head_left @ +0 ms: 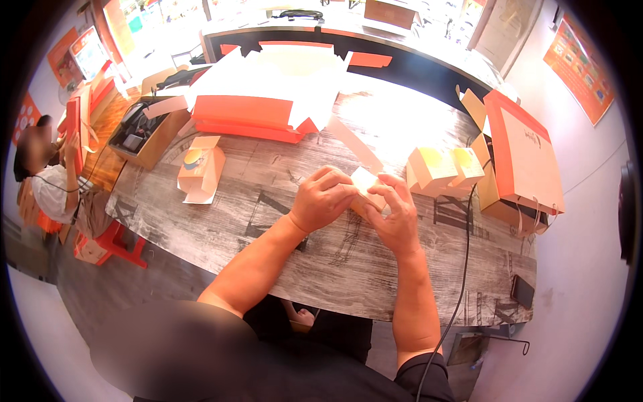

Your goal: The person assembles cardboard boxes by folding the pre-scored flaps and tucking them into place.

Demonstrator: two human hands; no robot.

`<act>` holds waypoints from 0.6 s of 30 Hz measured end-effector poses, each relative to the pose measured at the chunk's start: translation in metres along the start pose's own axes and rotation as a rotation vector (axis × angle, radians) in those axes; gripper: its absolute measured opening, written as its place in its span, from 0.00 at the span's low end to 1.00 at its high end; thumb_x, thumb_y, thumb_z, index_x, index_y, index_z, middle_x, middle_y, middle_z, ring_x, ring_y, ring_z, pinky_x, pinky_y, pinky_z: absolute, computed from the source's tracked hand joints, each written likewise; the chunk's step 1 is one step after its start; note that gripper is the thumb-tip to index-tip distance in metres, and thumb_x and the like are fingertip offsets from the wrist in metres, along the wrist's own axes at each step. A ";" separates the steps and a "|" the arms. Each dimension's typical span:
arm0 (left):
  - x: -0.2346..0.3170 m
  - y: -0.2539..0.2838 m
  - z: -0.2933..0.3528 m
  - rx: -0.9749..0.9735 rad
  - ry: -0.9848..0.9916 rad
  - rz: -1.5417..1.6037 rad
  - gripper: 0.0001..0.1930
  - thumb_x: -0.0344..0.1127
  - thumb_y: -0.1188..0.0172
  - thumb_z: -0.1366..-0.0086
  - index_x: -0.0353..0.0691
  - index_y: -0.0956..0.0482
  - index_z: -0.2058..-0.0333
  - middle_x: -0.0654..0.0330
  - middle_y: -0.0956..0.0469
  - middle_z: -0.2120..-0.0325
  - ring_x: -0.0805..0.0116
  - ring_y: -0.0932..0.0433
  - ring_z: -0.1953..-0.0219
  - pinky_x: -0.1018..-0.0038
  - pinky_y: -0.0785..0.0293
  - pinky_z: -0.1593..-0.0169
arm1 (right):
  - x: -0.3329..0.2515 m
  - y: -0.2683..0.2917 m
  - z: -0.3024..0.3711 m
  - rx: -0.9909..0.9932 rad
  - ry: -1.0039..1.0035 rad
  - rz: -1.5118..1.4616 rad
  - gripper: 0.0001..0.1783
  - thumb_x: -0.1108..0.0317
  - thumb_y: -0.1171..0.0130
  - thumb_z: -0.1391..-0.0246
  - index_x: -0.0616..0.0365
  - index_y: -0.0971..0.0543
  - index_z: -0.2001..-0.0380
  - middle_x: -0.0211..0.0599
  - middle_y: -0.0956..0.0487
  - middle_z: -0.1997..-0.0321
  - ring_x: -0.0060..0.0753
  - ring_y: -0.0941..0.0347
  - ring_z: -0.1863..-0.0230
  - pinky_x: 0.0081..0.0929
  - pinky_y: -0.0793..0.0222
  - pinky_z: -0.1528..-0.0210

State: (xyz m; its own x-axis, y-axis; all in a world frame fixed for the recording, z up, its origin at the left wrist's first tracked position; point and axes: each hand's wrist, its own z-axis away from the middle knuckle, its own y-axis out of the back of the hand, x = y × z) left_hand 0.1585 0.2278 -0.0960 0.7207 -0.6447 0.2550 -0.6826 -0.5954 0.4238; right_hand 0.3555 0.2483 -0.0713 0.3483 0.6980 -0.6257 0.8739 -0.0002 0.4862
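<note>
Over the middle of the table, a small pale cardboard box [362, 179] sits between my two hands. My left hand [326, 201] is closed, its fingertips pinching the box's left side. On the other side, the fingers and thumb of my right hand [396, 213] curl around the box. Part of the box is hidden behind my fingers. Just right of my right hand stand two small folded boxes with yellow tops, a nearer-left one [431, 169] and one beside it [467, 167]. A similar small box [201, 171] with an open flap stands to the left.
Large orange-and-white cardboard packaging [244, 115] covers the far side of the table. A carton with dark items [144, 137] is at the left, a large orange box [526, 154] at the right. A black cable [463, 275] crosses the right side near a phone [522, 292]. Another person [57, 181] sits far left.
</note>
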 end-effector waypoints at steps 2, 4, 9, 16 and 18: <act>0.000 0.002 0.000 -0.021 0.019 0.016 0.11 0.27 0.27 0.50 0.46 0.17 0.67 0.67 0.19 0.66 0.63 0.20 0.63 0.70 0.21 0.61 | 0.001 0.001 0.000 0.022 -0.013 -0.008 0.11 0.75 0.29 0.55 0.55 0.17 0.65 0.43 0.20 0.47 0.45 0.24 0.43 0.38 0.27 0.43; 0.000 0.003 0.000 -0.040 0.029 0.029 0.11 0.28 0.27 0.49 0.45 0.17 0.66 0.66 0.19 0.65 0.63 0.20 0.63 0.70 0.21 0.61 | 0.006 0.005 0.002 0.018 -0.014 0.007 0.12 0.74 0.28 0.56 0.55 0.18 0.66 0.44 0.20 0.47 0.45 0.23 0.43 0.39 0.26 0.44; -0.001 0.003 0.002 -0.063 0.021 0.063 0.13 0.27 0.28 0.49 0.45 0.17 0.64 0.64 0.19 0.62 0.62 0.20 0.63 0.69 0.21 0.60 | 0.010 0.008 0.001 -0.009 0.044 0.043 0.12 0.74 0.28 0.56 0.56 0.18 0.66 0.43 0.20 0.48 0.44 0.22 0.48 0.38 0.24 0.48; -0.001 0.022 -0.007 0.100 0.024 0.048 0.12 0.24 0.31 0.46 0.42 0.17 0.63 0.59 0.20 0.62 0.61 0.19 0.62 0.68 0.21 0.60 | 0.032 0.036 -0.005 0.404 -0.031 -0.148 0.07 0.76 0.37 0.46 0.62 0.22 0.64 0.36 0.20 0.57 0.29 0.24 0.57 0.28 0.26 0.54; -0.002 0.023 -0.010 0.119 0.037 0.028 0.10 0.25 0.31 0.46 0.42 0.18 0.64 0.61 0.19 0.63 0.61 0.19 0.63 0.68 0.21 0.61 | 0.049 0.053 -0.004 0.574 -0.187 -0.334 0.05 0.73 0.42 0.41 0.62 0.24 0.63 0.33 0.22 0.59 0.24 0.26 0.59 0.25 0.27 0.56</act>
State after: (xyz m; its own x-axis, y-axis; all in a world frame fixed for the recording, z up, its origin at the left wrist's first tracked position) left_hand 0.1423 0.2204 -0.0783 0.7037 -0.6448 0.2984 -0.7104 -0.6315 0.3107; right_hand 0.4173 0.2854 -0.0739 0.0369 0.5914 -0.8055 0.9679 -0.2217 -0.1184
